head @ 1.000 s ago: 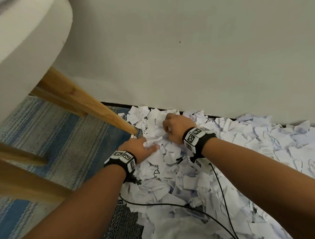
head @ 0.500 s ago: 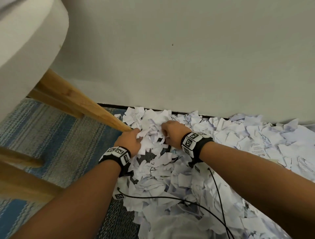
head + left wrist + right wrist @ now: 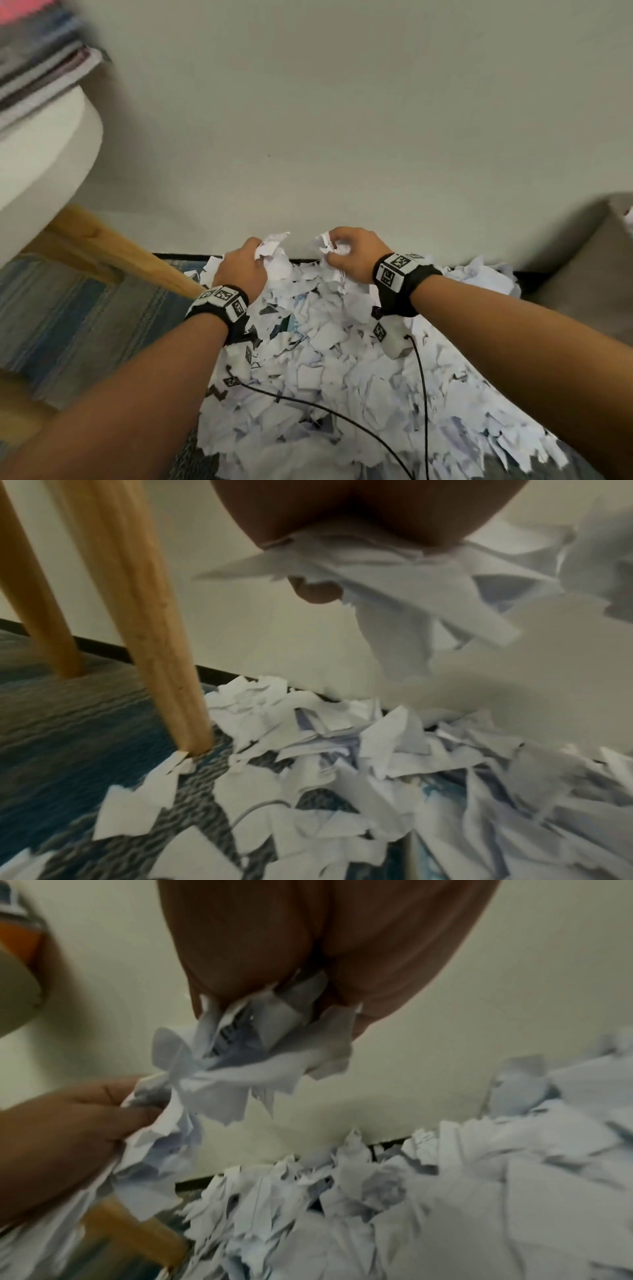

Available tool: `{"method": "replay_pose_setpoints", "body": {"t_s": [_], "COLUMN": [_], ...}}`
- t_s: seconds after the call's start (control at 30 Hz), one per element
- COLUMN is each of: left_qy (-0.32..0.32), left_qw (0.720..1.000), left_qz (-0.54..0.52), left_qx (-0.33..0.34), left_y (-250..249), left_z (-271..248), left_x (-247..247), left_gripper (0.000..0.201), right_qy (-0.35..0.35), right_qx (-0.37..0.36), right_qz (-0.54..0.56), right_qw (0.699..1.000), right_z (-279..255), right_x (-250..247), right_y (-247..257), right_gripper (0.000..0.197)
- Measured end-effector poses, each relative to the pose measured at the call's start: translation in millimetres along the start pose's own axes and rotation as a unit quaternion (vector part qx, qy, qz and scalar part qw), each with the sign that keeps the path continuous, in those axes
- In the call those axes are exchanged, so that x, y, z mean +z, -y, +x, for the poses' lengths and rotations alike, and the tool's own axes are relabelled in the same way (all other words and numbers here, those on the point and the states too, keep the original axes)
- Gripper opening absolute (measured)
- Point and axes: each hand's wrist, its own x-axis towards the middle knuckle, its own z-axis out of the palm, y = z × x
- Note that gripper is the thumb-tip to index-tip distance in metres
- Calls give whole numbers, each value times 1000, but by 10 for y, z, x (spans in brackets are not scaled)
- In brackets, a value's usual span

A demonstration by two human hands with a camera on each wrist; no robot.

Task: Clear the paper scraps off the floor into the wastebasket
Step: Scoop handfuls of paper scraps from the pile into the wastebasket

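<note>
The pile of paper scraps (image 3: 342, 359) lay on the floor along the wall (image 3: 342, 120), its long axis running with the baseboard from the wooden leg (image 3: 137, 260) toward the grey container (image 3: 589, 260) at the right edge; whether that was the wastebasket could not be told. Both forearms reached forward side by side, wrists raised above the pile. The left hand (image 3: 245, 265) was curled round a bunch of scraps (image 3: 377, 569), its torn ends hanging down. The right hand (image 3: 352, 255) was likewise closed round a wad of scraps (image 3: 260, 1053), held near the left hand's bunch.
</note>
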Motion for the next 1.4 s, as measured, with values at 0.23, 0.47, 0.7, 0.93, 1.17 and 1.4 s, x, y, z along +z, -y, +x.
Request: {"method": "replay_pose_setpoints", "body": {"t_s": [0.23, 0.47, 0.7, 0.93, 1.17, 1.4], "left_qy": [2, -39, -42, -31, -34, 71], "left_qw": [996, 975, 945, 902, 881, 897], "left_qz": [-79, -183, -252, -323, -375, -286], "left_qx": [39, 117, 204, 286, 287, 331], "left_y": [-801, -1858, -3167, -4240, -4930, -4999], "left_z": [-1, 16, -232, -559, -726, -675], "left_x": [39, 125, 402, 764, 1036, 1349], "left_gripper": [21, 22, 24, 30, 33, 33], "right_qy": [-103, -226, -395, -455, -510, -496], "right_qx": [50, 49, 83, 124, 155, 198], "right_qz": [130, 281, 218, 95, 78, 84], "right_qw": [985, 931, 889, 876, 843, 841], "right_z": [-371, -733, -1340, -1794, -2103, -2176], "right_x": [-777, -1560, -2630, -3157, -3269, -3351], "right_y": [-61, -141, -575, -1107, -1497, -1717], "right_gripper": [25, 9, 11, 13, 14, 25]}}
